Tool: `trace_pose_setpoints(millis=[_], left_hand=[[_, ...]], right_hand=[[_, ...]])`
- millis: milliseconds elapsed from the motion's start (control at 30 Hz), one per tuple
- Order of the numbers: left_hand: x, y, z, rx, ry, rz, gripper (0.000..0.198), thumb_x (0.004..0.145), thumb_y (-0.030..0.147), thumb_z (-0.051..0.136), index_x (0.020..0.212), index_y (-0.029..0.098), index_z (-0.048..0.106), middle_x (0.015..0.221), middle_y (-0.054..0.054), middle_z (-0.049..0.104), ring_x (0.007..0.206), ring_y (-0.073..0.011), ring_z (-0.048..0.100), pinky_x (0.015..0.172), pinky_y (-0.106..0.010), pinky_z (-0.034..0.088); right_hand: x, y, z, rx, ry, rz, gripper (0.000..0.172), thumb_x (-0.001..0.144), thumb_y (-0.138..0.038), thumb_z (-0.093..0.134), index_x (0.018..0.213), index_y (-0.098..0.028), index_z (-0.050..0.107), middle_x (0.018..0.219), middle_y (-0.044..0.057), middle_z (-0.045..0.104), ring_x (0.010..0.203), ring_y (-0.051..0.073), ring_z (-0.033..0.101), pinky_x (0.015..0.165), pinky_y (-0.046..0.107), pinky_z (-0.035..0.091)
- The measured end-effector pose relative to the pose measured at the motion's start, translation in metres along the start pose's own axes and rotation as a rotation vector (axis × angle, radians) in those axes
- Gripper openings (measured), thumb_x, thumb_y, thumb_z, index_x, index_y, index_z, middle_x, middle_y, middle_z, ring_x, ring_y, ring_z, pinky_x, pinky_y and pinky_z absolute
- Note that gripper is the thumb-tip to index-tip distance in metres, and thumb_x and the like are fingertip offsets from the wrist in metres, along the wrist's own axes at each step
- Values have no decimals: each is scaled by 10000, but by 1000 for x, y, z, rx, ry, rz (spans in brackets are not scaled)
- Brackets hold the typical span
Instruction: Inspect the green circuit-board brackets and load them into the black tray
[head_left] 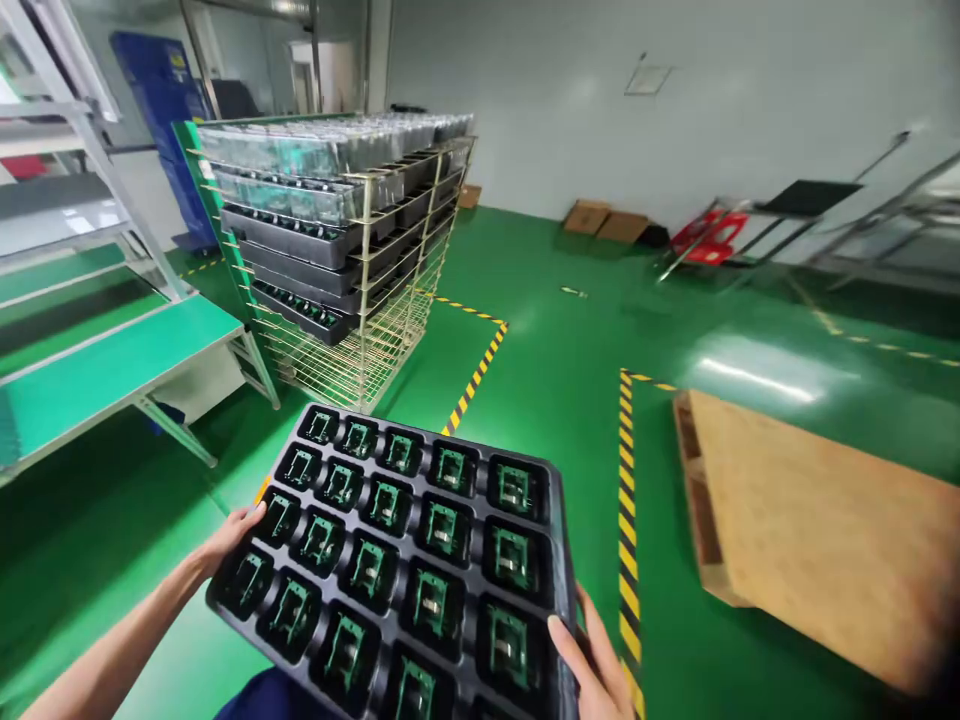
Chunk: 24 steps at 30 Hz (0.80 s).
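Observation:
A black plastic tray (pixel 405 552) with rows of square pockets is held in front of my body, tilted down to the left. Green circuit boards (pixel 431 603) sit in its pockets, one in each that I can see. My left hand (pixel 231 535) grips the tray's left edge, thumb on the rim and the other fingers mostly hidden. At the right edge my right hand (pixel 592 655) holds on, its thumb on top and fingers along the outer side. The tray's lower edge is partly cut off by the frame.
Ahead on the left stands a wire rack cart (pixel 365 290) stacked with black trays (pixel 300 262) and clear ones. Beside it is a green-topped bench (pixel 127 365). A wooden pallet (pixel 817 520) lies to the right, and yellow-black tape (pixel 628 510) marks the green floor.

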<state>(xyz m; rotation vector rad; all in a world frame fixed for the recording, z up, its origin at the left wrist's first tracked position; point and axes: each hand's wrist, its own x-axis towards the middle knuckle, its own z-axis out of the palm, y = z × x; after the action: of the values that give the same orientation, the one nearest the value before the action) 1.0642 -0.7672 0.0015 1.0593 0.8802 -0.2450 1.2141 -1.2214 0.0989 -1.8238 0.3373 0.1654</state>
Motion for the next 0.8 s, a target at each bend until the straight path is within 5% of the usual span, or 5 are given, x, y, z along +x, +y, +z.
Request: trace_pose_setpoints(millis=[167, 300, 467, 667, 800], left_hand=[[37, 32, 13, 6, 156, -27, 504, 731, 593, 728, 862, 109, 670, 757, -115, 736, 641, -241, 701, 614, -322, 574], [61, 53, 34, 17, 233, -87, 470, 821, 567, 646, 927, 110, 673, 790, -119, 739, 656, -233, 704, 618, -325, 575], [118, 68, 81, 13, 213, -122, 449, 861, 543, 615, 877, 97, 671, 754, -111, 727, 605, -196, 681, 583, -298, 556], [237, 111, 161, 24, 26, -171, 368, 949, 451, 533, 972, 100, 641, 789, -47, 690, 667, -142, 664, 669, -312, 565], [303, 144, 198, 11, -18, -187, 352, 941, 448, 547, 935, 107, 637, 792, -30, 668, 677, -138, 646, 685, -321, 559]], right_hand=[[96, 3, 58, 132, -169, 91, 766, 610, -586, 757, 1282, -252, 605, 1335, -7, 595, 1354, 297, 428, 1168, 394, 328], [166, -4, 81, 147, -219, 154, 738, 566, -548, 788, 1232, -263, 642, 1232, 2, 663, 1278, 301, 516, 1125, 400, 389], [231, -12, 65, 96, -141, 223, 734, 527, -542, 790, 1198, -276, 655, 1219, -8, 668, 1264, 299, 526, 1108, 400, 412], [300, -35, 30, 8, 102, 253, 768, 467, -533, 798, 1167, -244, 668, 1096, 18, 708, 1229, 328, 541, 1082, 414, 440], [360, -57, 31, -19, 170, 239, 839, 455, -561, 791, 1212, -235, 639, 1145, 35, 685, 1246, 325, 517, 1075, 420, 438]])
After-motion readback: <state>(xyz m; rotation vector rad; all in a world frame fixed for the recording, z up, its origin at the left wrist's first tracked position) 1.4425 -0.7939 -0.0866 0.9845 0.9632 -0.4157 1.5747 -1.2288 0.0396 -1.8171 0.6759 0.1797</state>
